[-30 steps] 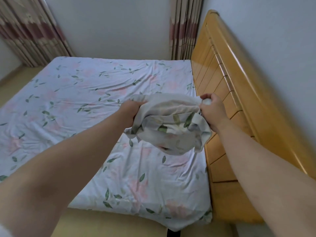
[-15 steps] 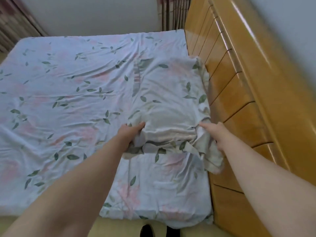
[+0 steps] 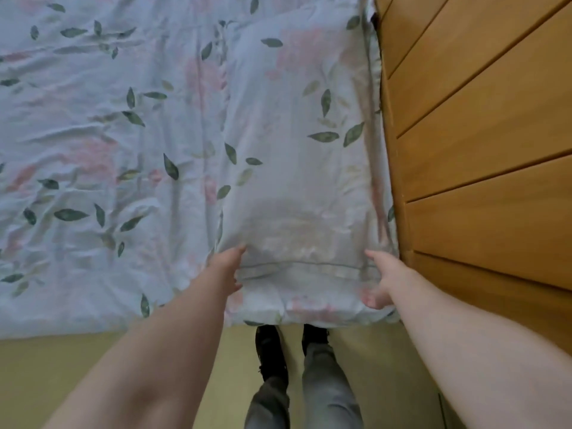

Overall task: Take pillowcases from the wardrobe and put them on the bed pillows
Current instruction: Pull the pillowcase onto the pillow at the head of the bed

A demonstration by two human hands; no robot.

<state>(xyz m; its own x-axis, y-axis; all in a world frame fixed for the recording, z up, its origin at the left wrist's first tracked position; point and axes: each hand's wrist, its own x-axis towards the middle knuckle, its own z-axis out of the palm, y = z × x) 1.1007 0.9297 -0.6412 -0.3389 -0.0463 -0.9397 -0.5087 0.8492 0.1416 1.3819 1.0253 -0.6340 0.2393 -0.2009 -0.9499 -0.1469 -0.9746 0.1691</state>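
Note:
A pale floral pillowcase [image 3: 297, 144] with green leaves and pink blooms lies spread flat on the bed, along the wooden headboard. Its near hem reaches the mattress edge. My left hand [image 3: 227, 269] pinches the near left corner of the pillowcase. My right hand [image 3: 379, 280] grips the near right corner, fingers curled under the hem. No pillow is visible.
The bed sheet [image 3: 93, 134] has the same floral print and is wrinkled. The orange wooden headboard [image 3: 479, 134] rises on the right. Below the mattress edge are a yellowish floor [image 3: 77, 360] and my legs in grey trousers [image 3: 322, 382] with dark shoes.
The bunched pillowcase held in the air was flung out and laid flat on the bed. Both hands then drew its near edge toward the mattress edge. The view tilted downward.

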